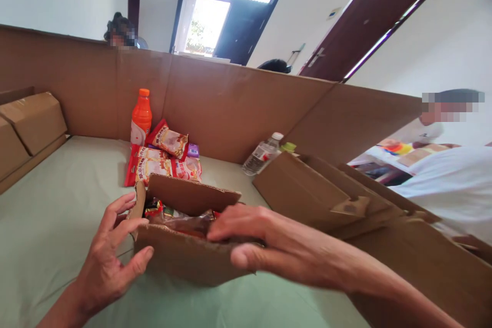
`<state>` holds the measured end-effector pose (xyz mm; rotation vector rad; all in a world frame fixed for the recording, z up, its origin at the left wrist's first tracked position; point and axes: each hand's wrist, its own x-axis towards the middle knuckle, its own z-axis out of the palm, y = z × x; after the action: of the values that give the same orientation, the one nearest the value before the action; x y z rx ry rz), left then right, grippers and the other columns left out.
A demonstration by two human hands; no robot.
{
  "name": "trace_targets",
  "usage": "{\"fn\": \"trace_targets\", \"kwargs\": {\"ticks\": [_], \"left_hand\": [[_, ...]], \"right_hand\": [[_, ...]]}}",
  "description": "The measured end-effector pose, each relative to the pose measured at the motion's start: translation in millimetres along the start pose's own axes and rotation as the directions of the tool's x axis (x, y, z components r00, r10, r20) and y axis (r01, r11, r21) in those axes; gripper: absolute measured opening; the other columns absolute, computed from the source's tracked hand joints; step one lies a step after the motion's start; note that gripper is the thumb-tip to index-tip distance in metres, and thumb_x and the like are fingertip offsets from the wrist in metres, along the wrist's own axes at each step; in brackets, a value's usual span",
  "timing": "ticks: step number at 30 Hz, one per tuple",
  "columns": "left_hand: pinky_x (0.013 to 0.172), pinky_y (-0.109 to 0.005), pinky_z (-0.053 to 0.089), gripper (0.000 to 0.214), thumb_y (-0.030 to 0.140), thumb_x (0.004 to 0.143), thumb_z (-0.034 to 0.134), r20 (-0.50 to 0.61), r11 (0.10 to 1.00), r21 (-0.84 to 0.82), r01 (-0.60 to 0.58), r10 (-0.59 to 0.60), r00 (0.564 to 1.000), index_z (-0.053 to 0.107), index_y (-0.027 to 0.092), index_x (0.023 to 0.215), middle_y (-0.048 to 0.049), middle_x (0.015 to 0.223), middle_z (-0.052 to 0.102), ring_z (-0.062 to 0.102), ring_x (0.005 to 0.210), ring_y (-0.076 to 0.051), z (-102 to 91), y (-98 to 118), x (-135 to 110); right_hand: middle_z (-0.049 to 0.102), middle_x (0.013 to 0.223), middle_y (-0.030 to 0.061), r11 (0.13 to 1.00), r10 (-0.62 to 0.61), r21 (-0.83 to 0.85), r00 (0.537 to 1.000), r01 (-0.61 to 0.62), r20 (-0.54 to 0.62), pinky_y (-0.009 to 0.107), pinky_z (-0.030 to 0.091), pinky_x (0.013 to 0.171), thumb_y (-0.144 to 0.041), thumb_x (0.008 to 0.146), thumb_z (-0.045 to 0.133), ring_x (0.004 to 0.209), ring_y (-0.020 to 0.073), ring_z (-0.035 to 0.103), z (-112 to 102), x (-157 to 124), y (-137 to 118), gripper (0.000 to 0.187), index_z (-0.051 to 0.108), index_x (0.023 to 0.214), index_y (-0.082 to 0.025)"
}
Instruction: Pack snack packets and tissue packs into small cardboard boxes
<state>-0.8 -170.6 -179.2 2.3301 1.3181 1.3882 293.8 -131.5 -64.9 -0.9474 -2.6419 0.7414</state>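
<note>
Bracing the box [184, 259] on the green cloth [80, 179] suits the head view's wide-spread left hand [109, 251], at its left end; the right hand [249, 230] dips into the other end over packets [184, 223], best handled lightly. Whether it grips any, I cannot tell.

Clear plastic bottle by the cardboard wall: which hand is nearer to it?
Right. The right hand reaches over the right end of the open box, nearer you than the bottle; the left hand is at the box's left end, farther away.
</note>
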Motion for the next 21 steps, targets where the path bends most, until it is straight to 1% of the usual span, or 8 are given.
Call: {"fn": "trace_targets", "kwargs": {"ticks": [2, 4, 6, 8, 11, 13, 18, 21], "left_hand": [[0.105, -0.049, 0.052, 0.029, 0.022, 0.092, 0.058, 0.005, 1.000, -0.016, -0.003, 0.003, 1.000, 0.058, 0.030, 0.120, -0.0087, 0.152, 0.038, 0.047, 0.137, -0.031, 0.6, 5, 2], [0.107, -0.051, 0.050, 0.039, 0.022, 0.091, 0.057, 0.002, 0.999, -0.032, -0.018, 0.018, 1.000, 0.054, 0.030, 0.128, -0.0098, 0.152, 0.038, 0.044, 0.139, -0.032, 2.1, 9, 4], [0.111, -0.055, 0.046, 0.054, 0.024, 0.090, 0.057, -0.020, 0.998, -0.042, -0.040, 0.039, 0.999, 0.044, 0.029, 0.142, -0.0126, 0.151, 0.042, 0.040, 0.143, -0.034, 4.1, 11, 4], [0.112, -0.054, 0.046, 0.065, 0.026, 0.090, 0.059, -0.024, 0.998, -0.030, -0.053, 0.052, 0.998, 0.034, 0.028, 0.150, -0.0135, 0.144, 0.051, 0.042, 0.142, -0.033, 6.4, 12, 4], [0.106, -0.045, 0.052, 0.064, 0.030, 0.093, 0.059, 0.037, 1.000, 0.012, -0.027, 0.026, 0.999, 0.033, 0.031, 0.151, -0.0093, 0.133, 0.063, 0.059, 0.127, -0.027, 9.4, 9, 1], [0.104, -0.041, 0.054, 0.061, 0.034, 0.095, 0.057, 0.065, 1.000, 0.009, 0.021, -0.022, 0.998, 0.033, 0.031, 0.151, -0.0075, 0.132, 0.065, 0.064, 0.121, -0.025, 11.2, 7, -1], [0.106, -0.042, 0.051, 0.055, 0.040, 0.098, 0.052, 0.033, 0.993, -0.025, 0.115, -0.114, 0.993, 0.035, 0.029, 0.150, -0.0066, 0.128, 0.069, 0.066, 0.119, -0.023, 14.7, 6, -4], [0.099, -0.039, 0.055, 0.049, 0.039, 0.100, 0.050, 0.001, 0.992, -0.001, 0.130, -0.130, 0.992, 0.039, 0.026, 0.146, -0.0066, 0.120, 0.073, 0.071, 0.109, -0.021, 15.8, 7, 1]], "right_hand": [[0.077, 0.106, 0.0052, 0.999, -0.011, -0.045, 1.000, 0.010, -0.021, 0.034, 0.060, 0.083, -0.057, 0.092, 0.062, 0.097, 0.0231, 0.073, 9, -18, -15, 0.037, 0.075, 0.116, -0.032], [0.077, 0.111, 0.0039, 0.993, -0.029, -0.120, 0.998, 0.022, -0.055, 0.035, 0.061, 0.085, -0.048, 0.086, 0.072, 0.102, 0.0241, 0.072, 20, -30, -26, 0.037, 0.072, 0.121, -0.034], [0.075, 0.116, 0.0025, 0.984, -0.048, -0.174, 0.996, 0.034, -0.079, 0.038, 0.060, 0.090, -0.044, 0.085, 0.074, 0.107, 0.0253, 0.071, 28, -38, -27, 0.041, 0.069, 0.125, -0.036], [0.074, 0.120, 0.0029, 0.974, -0.063, -0.224, 0.980, 0.020, -0.189, 0.046, 0.057, 0.096, -0.045, 0.087, 0.071, 0.108, 0.0281, 0.070, 34, -47, -17, 0.042, 0.067, 0.128, -0.039], [0.069, 0.130, 0.0062, 0.957, -0.023, -0.265, 0.881, -0.117, -0.472, 0.055, 0.055, 0.097, -0.046, 0.091, 0.064, 0.114, 0.0329, 0.067, 37, -67, 12, 0.047, 0.060, 0.137, -0.042], [0.064, 0.138, 0.0077, 0.952, 0.036, -0.233, 0.828, -0.199, -0.559, 0.054, 0.056, 0.095, -0.048, 0.095, 0.058, 0.122, 0.0332, 0.063, 40, -81, 32, 0.051, 0.052, 0.145, -0.041], [0.058, 0.145, 0.0130, 0.975, 0.066, -0.174, 0.927, -0.138, -0.370, 0.055, 0.048, 0.107, -0.062, 0.096, 0.047, 0.133, 0.0333, 0.055, 59, -79, 56, 0.062, 0.051, 0.147, -0.027], [0.064, 0.137, 0.0152, 0.965, 0.076, -0.207, 0.930, -0.159, -0.359, 0.059, 0.044, 0.107, -0.063, 0.095, 0.050, 0.127, 0.0343, 0.058, 69, -62, 54, 0.062, 0.059, 0.139, -0.021]]}}
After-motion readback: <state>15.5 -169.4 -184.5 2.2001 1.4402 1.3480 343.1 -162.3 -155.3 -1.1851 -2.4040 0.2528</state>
